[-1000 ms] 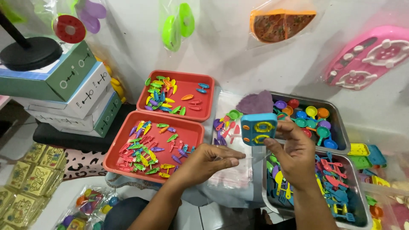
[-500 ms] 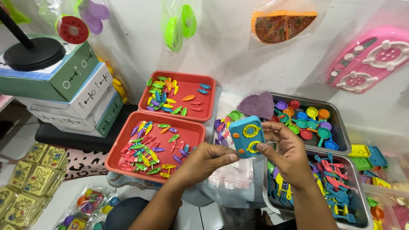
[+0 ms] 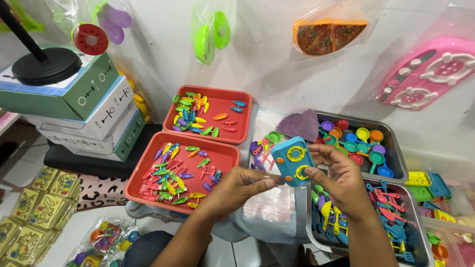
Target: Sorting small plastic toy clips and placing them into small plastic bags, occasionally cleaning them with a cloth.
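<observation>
White wall (image 3: 277, 84), red trays (image 3: 213, 158), hung toys (image 3: 326, 34)

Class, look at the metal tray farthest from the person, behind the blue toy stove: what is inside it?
The metal tray holds small toy pans in red, orange, blue, green and purple. A purple cloth overlaps its left corner, and the blue toy stove, held in the right hand, hides the near-left part.

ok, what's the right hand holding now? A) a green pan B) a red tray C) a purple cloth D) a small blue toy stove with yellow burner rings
D: the right hand pinches the small blue toy stove, thumb on a yellow ring, and the left hand touches its lower edge; the purple cloth lies apart behind it, by the metal tray of pans.
</observation>
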